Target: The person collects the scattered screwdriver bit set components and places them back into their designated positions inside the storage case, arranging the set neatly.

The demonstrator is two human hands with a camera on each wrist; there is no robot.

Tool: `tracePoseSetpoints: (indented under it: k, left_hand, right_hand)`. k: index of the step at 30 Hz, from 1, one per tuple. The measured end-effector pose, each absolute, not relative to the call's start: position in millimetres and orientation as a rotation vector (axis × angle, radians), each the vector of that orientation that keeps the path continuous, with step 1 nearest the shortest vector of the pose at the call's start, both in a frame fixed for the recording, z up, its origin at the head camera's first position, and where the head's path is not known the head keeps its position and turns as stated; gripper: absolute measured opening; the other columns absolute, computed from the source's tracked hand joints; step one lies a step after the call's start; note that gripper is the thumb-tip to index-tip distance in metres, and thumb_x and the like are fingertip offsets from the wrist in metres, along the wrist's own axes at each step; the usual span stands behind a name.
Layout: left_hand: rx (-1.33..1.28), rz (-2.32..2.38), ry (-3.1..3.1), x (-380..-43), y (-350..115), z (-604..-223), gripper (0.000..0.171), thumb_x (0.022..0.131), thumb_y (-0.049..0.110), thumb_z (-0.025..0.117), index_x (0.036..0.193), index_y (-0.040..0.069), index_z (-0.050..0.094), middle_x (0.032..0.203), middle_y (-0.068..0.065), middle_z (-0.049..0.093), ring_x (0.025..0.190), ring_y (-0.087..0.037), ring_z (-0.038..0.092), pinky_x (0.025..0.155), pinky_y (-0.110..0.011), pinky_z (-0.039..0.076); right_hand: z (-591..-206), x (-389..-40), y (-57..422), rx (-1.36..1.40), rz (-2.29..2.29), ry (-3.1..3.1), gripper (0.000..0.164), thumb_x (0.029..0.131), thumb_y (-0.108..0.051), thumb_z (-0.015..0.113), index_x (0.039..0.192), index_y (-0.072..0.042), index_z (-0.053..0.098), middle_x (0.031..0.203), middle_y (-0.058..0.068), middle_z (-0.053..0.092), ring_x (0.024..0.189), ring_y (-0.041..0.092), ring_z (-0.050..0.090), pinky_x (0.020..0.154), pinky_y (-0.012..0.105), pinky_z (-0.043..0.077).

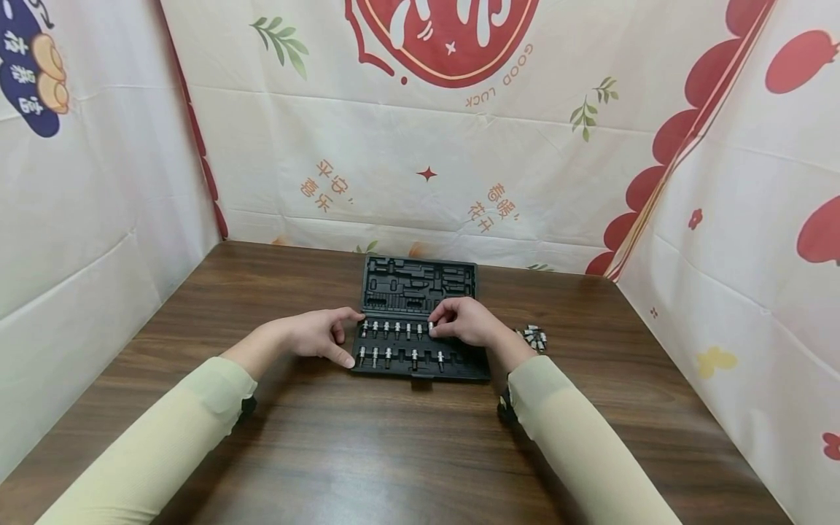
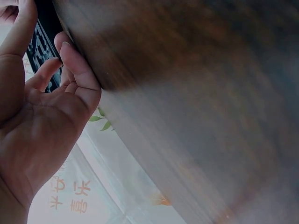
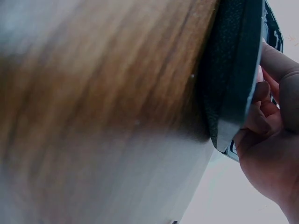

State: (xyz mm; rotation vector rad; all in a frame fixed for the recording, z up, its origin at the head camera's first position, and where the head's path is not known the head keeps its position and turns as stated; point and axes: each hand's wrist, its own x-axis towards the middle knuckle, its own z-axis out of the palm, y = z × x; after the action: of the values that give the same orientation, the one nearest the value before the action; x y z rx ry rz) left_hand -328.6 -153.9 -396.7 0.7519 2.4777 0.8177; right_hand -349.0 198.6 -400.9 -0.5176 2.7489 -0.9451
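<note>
On the left, the left hand (image 1: 321, 335), thumb and forefinger spread, touches the case's (image 1: 387, 371) left edge. Rightward, the right hand (image 1: 467, 321) pinches a bit (image 1: 431, 328) at the far row's right end: probably light, hard, slippery, best held by its silver part.

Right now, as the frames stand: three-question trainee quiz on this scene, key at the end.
1. The right hand is: A) gripping the clasp; B) pinching a bit; C) lying flat on the lid?
2. True or false: the front row has gaps between its bits.
3. Where does the loose pile lie?

Key: 1. B. 2. True. 3. On the table, right of the case.
</note>
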Motion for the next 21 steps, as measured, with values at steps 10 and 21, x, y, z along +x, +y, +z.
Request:
tracePoseSetpoints:
  k: [10, 21]
  left_hand:
    - [0.754, 0.824, 2.47, -327.9, -152.7, -395.9, 0.094, 0.09, 0.034, 0.093, 0.166, 0.009, 0.044, 0.11, -0.012, 0.063, 0.096, -0.021, 0.057, 0.086, -0.035, 0.048]
    - [0.761, 0.832, 2.478, -326.1, -152.5, -395.8, 0.094, 0.09, 0.033, 0.094, 0.166, 0.009, 0.044, 0.108, -0.011, 0.063, 0.095, -0.021, 0.057, 0.085, -0.035, 0.048]
  right_hand:
    - [-402.3, -348.7, 199.6, -0.544, -0.908, 2.775, 0.012, 0.099, -0.024, 0.085, 0.109, -0.018, 0.082, 0.102, 0.0, 0.075, 0.09, 0.016, 0.062, 0.087, 0.036, 0.052]
    - [-401.8, -350.0, 201.3, -0.542, -0.935, 2.762, 0.026, 0.1, -0.022, 0.083, 0.126, -0.016, 0.08, 0.094, 0.001, 0.071, 0.083, 0.016, 0.06, 0.084, 0.036, 0.05]
